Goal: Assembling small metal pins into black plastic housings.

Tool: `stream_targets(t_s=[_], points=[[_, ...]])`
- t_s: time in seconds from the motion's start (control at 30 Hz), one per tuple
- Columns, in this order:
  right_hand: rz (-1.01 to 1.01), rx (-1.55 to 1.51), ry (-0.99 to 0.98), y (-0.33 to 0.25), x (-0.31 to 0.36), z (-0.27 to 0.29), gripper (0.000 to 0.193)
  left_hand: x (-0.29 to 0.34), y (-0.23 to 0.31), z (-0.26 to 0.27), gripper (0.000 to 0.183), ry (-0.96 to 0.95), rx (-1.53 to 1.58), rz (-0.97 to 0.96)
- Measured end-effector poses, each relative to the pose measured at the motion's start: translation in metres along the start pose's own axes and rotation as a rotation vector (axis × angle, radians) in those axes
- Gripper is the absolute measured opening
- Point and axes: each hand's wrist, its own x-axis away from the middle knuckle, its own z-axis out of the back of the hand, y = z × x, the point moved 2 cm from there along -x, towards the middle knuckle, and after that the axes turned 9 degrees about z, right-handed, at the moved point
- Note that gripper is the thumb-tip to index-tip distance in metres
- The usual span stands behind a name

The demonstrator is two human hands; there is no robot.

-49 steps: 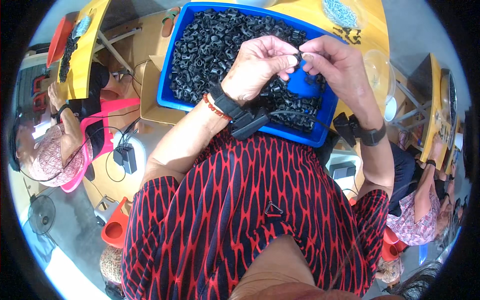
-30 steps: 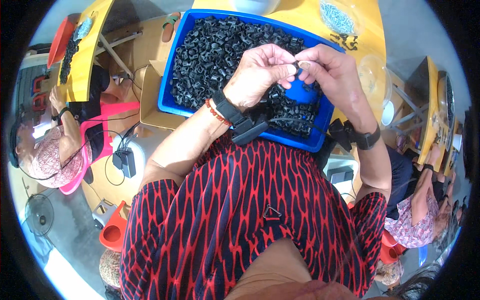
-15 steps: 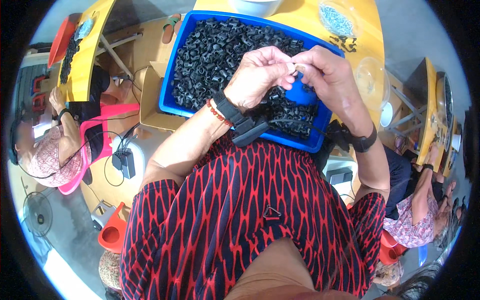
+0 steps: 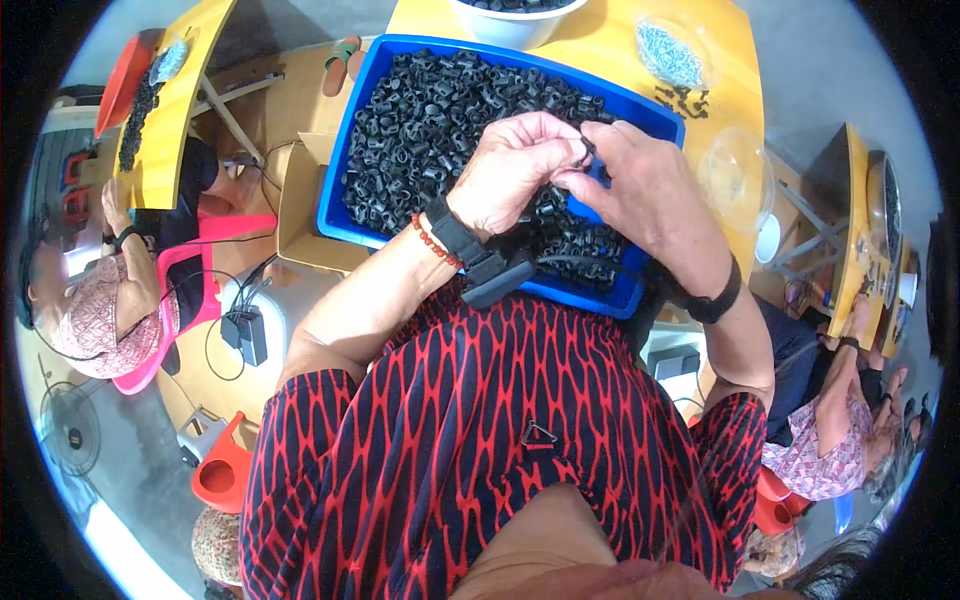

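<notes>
Black, probably light and stiff, best held edgewise: pinching a small part (image 4: 586,153) in left hand (image 4: 512,165), with fingers apart on right hand (image 4: 648,185).

From the two bare hands (image 4: 640,185), the yellow wooden table (image 4: 605,35) leaves room at twelve o'clock, past the blue rectangular plastic tray's (image 4: 665,122) raised rim. Obstacles: round white bowl (image 4: 510,34) at eleven, clear dish (image 4: 708,55) of pale-blue pieces (image 4: 672,58) at one, small loose black parts (image 4: 682,102) at two, clear round bowl (image 4: 735,180) at three.
</notes>
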Motion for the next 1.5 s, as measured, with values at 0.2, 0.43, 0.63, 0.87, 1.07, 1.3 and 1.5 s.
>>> stream_targets(t_s=[0.2, 0.43, 0.63, 0.87, 1.07, 1.3, 1.5], points=[[-0.013, 0.047, -0.091, 0.007, -0.003, -0.008, 0.028, 0.000, 0.001, -0.003, 0.008, 0.040, -0.082, 0.007], [0.003, -0.004, 0.029, 0.010, 0.001, -0.009, 0.028, 0.003, 0.000, -0.004, 0.010, 0.015, -0.090, 0.032], [0.065, 0.028, 0.089, 0.011, 0.009, -0.014, 0.028, 0.004, 0.002, -0.009, 0.007, 0.026, -0.208, -0.100], [0.139, 0.019, 0.120, 0.010, 0.013, -0.019, 0.023, 0.008, 0.000, -0.013, 0.003, 0.157, -0.454, -0.193], [0.153, -0.044, 0.199, 0.019, 0.013, -0.027, 0.028, 0.003, -0.002, -0.013, 0.003, 0.142, -0.517, -0.224], [-0.446, -0.550, 0.230, 0.084, 0.025, 0.004, 0.032, 0.007, 0.011, -0.008, 0.009, 0.161, -0.115, -0.382], [-0.009, 0.121, -0.033, 0.078, 0.023, -0.006, 0.017, 0.033, 0.034, -0.010, 0.014, 0.180, -0.121, -0.575]])
